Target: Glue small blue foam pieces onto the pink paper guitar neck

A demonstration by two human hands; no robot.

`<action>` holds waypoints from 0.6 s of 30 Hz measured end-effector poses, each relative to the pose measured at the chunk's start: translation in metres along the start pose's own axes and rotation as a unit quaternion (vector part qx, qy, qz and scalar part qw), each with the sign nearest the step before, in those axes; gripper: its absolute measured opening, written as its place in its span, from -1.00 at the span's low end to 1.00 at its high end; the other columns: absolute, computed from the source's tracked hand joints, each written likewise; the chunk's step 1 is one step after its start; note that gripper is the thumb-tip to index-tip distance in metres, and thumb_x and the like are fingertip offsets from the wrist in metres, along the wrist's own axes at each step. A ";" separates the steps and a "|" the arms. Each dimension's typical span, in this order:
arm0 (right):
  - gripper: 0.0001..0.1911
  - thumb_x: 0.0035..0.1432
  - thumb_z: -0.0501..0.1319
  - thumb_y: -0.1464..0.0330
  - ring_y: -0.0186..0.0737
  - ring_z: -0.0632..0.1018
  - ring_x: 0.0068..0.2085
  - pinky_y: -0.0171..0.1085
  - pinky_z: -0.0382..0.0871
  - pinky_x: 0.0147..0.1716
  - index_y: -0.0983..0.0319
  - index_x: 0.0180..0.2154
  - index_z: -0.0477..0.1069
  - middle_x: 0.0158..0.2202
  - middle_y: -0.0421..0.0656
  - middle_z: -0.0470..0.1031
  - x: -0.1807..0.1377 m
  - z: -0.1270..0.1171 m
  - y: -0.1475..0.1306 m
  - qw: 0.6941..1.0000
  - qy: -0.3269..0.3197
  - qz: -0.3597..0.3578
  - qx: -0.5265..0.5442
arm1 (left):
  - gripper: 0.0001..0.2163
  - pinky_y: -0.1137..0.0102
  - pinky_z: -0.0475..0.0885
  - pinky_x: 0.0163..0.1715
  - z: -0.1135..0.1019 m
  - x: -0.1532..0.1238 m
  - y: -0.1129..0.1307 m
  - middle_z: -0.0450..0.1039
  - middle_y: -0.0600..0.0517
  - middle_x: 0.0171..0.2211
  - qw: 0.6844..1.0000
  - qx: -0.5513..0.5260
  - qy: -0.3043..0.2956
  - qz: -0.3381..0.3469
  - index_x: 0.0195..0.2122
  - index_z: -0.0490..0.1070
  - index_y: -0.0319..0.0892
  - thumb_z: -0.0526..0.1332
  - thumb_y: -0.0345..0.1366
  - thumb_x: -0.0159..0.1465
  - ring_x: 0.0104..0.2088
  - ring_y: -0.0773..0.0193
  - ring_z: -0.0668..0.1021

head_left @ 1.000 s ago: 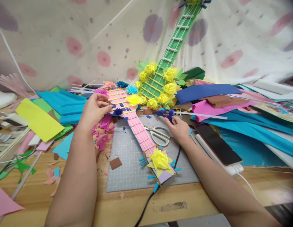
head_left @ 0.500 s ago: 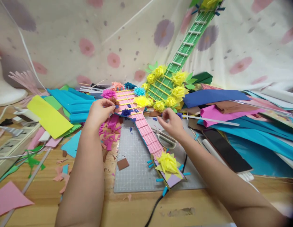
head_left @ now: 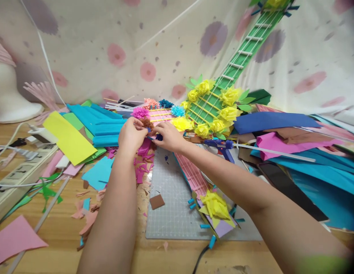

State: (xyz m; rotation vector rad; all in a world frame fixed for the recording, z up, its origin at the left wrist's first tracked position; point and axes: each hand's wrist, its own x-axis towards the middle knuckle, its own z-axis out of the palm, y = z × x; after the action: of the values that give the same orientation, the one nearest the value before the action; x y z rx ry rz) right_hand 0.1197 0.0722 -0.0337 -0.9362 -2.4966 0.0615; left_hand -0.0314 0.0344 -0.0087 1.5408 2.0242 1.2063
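My craft table, home sort. Wooden tabletop (head_left: 57, 236); grey cutting mat (head_left: 171, 190); coloured paper sheets (head_left: 274, 120), stacked; paper scraps (head_left: 142, 167); blue glue gun (head_left: 222, 145); power strip (head_left: 19, 175); pink paper guitar (head_left: 191, 173), unfinished; flower-print cloth (head_left: 108, 30) hung behind.

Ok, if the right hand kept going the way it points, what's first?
Likely the brown paper flower held by the left hand, just up-left of the right hand over the pink guitar; depth is unclear.

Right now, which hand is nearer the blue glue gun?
Right. The right hand sits left of the glue gun in the picture; the left hand lies farther left.
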 end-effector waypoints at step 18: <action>-0.90 0.01 0.13 0.49 -0.21 0.42 -0.25 -0.23 0.25 -0.16 0.22 -0.44 0.40 -0.37 -0.13 0.47 -0.017 -0.009 0.006 0.996 0.028 0.041 0.073 | -0.81 0.35 0.32 -0.28 0.030 -0.009 0.000 0.50 0.00 -0.37 0.995 0.066 -0.039 0.059 -0.30 0.27 -0.14 0.19 -0.44 0.04 -0.25 0.16 0.54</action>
State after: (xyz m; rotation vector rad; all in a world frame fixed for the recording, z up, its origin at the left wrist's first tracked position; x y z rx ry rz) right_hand 0.1386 0.0652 -0.0341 -0.9651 -2.3653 0.2381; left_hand -0.0076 0.0392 -0.0287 1.7645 2.0223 1.0540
